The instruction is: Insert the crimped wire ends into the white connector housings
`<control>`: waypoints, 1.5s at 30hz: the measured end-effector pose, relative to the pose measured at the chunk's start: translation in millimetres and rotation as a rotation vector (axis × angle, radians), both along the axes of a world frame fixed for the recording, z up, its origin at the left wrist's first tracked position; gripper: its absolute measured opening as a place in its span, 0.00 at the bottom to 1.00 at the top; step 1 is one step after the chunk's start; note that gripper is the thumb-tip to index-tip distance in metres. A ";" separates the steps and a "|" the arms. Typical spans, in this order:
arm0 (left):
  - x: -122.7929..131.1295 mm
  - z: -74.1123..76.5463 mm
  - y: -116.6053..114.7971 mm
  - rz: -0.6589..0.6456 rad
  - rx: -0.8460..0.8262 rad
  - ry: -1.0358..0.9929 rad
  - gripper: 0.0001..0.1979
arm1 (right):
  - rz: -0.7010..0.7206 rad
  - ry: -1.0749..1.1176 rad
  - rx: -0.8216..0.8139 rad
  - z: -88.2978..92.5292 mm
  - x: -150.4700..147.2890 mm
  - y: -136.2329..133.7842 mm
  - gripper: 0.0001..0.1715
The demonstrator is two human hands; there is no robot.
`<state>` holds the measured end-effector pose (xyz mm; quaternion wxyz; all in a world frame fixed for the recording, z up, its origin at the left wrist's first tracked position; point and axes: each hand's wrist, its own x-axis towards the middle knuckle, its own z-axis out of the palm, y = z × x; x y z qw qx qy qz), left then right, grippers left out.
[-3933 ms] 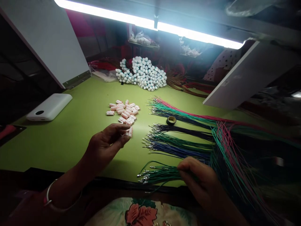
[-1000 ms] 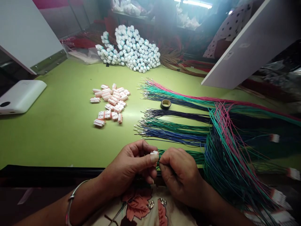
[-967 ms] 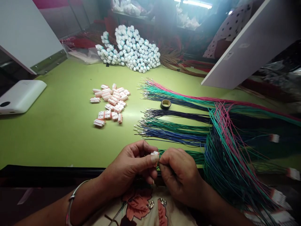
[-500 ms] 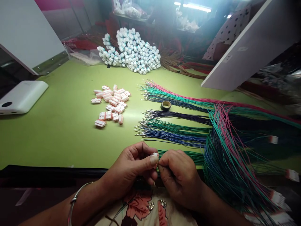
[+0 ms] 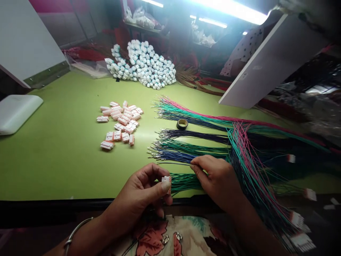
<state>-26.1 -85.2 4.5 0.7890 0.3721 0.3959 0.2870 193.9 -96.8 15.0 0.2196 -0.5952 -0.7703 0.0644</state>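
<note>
My left hand (image 5: 149,188) pinches a white and orange connector (image 5: 166,180) between thumb and fingers, near the table's front edge. To its right, my right hand (image 5: 217,177) has thumb and forefinger pressed together on a thin blue wire at the lower edge of the blue wire bundle (image 5: 178,155). Green wires (image 5: 185,181) lie between the two hands, partly under the right one. Loose white and orange connectors (image 5: 124,119) form a pile on the green table left of the wire tips.
A black tape roll (image 5: 182,123) sits among the wire bundles. Behind are many white connectors (image 5: 151,65) in a heap and a slanted white panel (image 5: 253,67). A white device (image 5: 20,112) lies at the left. Wired connectors (image 5: 301,241) hang at lower right.
My right hand has moved away from the connector, up and right to the blue wires. The left hand still holds its connector, now a little further left. The camera view has shifted.
</note>
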 end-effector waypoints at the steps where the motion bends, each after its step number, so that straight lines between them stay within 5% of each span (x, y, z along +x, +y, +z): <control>1: -0.7 -0.6 0.1 -0.016 0.008 0.010 0.12 | 0.007 -0.131 -0.013 1.4 -0.4 3.4 0.08; 6: -2.3 -2.0 0.1 -0.066 0.018 0.039 0.13 | 0.116 -0.484 -0.099 5.9 -18.4 19.7 0.09; 14: -2.6 -3.5 -0.3 -0.075 0.033 0.015 0.14 | 0.213 -0.601 -0.069 -4.3 -25.2 31.3 0.08; 22: -4.1 -3.3 1.3 -0.092 0.019 0.032 0.14 | 0.132 -0.117 0.139 -0.1 -2.9 21.1 0.08; 29: -1.5 -5.7 3.5 -0.059 -0.061 -0.080 0.11 | 0.223 0.474 0.102 6.2 -23.2 5.2 0.04; 45: 0.5 -9.9 5.0 -0.057 -0.170 -0.193 0.05 | 0.098 0.585 -0.172 1.5 -31.6 -18.8 0.09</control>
